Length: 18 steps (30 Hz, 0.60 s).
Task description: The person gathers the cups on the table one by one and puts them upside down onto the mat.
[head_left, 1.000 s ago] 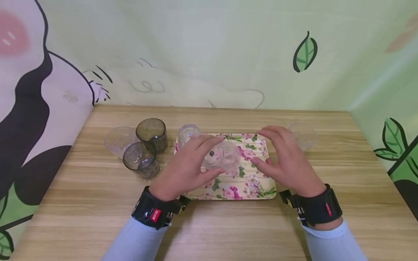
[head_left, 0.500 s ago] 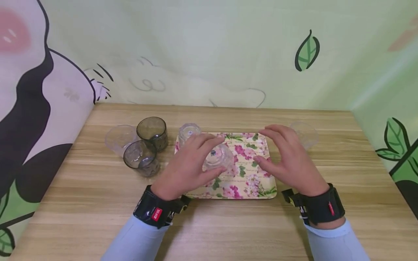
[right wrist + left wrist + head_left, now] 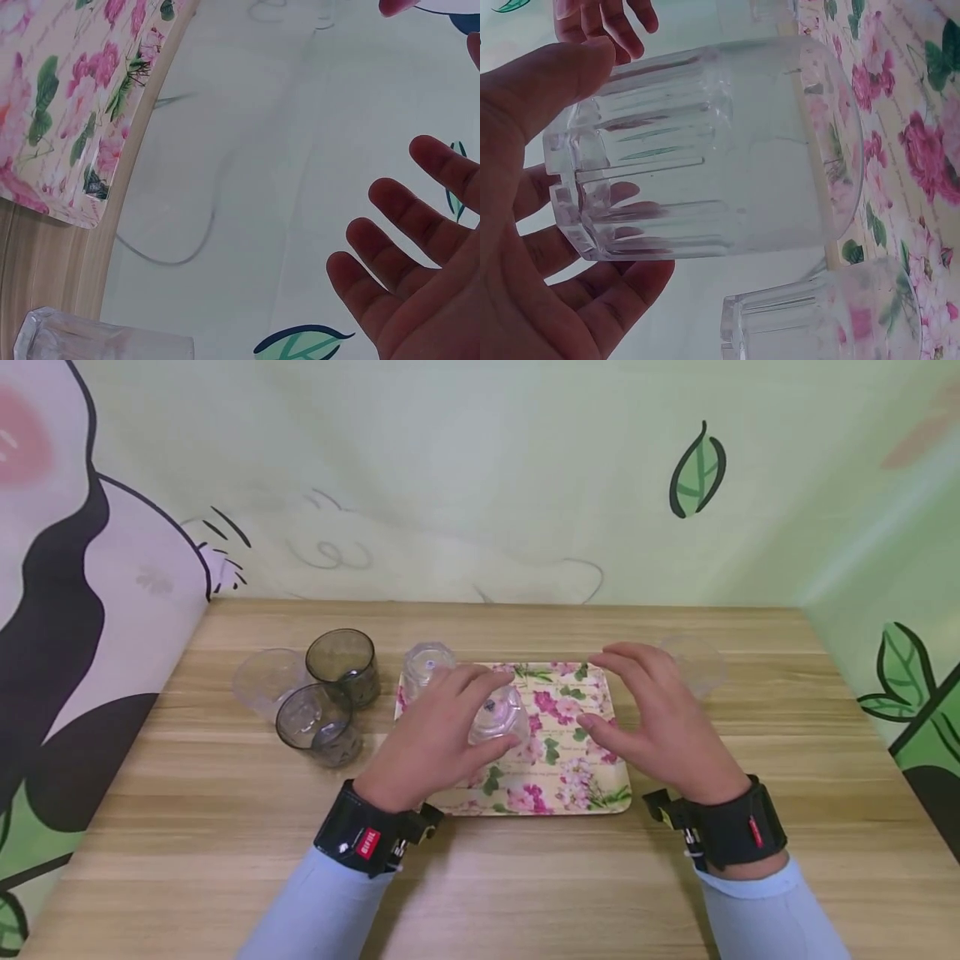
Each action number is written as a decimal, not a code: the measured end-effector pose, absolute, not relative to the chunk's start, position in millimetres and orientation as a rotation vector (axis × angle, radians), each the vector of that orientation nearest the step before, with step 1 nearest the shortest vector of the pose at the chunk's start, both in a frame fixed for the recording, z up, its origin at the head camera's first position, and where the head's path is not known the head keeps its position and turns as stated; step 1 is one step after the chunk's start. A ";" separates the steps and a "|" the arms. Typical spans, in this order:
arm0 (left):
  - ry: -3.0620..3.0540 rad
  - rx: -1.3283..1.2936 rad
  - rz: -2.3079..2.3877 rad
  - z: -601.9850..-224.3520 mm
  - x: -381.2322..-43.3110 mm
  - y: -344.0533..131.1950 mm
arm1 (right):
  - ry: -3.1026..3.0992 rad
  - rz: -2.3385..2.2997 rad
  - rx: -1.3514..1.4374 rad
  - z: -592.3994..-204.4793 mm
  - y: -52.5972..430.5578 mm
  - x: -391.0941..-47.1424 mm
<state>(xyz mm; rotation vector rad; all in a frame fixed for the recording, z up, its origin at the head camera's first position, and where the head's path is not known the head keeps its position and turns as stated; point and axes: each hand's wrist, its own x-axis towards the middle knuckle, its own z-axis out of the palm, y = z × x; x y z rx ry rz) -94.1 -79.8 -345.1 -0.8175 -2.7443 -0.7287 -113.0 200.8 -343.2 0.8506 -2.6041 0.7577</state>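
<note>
My left hand [image 3: 442,735] holds a clear faceted cup [image 3: 772,150] by its base, with thumb and fingers curled around it. The cup is upside down, its rim close over the flowered tray [image 3: 551,797]. Behind that hand, at the tray's back left corner, stands another upturned clear cup [image 3: 427,664], partly hidden in the head view. My right hand [image 3: 663,718] hovers over the tray's right edge, fingers spread apart and nothing in them; the right wrist view shows its fingers [image 3: 390,202] relaxed.
Left of the tray, two smoky grey cups [image 3: 341,664] stand upright beside a clear cup [image 3: 266,681]. Behind my right hand, a clear cup [image 3: 693,668] stands on the wooden table [image 3: 525,885]. A printed cloth wall [image 3: 465,485] rises at the back.
The cup in my left hand has swung from tilted to straight upside down, its rim moving left under the base. Both hands stay almost in place.
</note>
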 end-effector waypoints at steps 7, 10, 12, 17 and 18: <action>-2.778 -0.762 -0.730 -345.5 -97.9 -79.6 | -2.604 0.764 0.855 -345.1 199.6 -113.3; -2.807 -0.756 -0.720 -345.1 -101.4 -78.4 | -2.605 0.768 0.865 -345.5 198.3 -113.5; -2.826 -0.759 -0.705 -344.1 -104.5 -76.8 | -2.607 0.766 0.868 -345.5 197.7 -113.6; -2.871 -0.758 -0.650 -341.0 -110.4 -72.6 | -2.632 0.765 0.849 -345.9 197.3 -113.2; -2.878 -0.751 -0.638 -340.7 -110.9 -72.1 | -2.638 0.766 0.845 -346.1 197.2 -113.0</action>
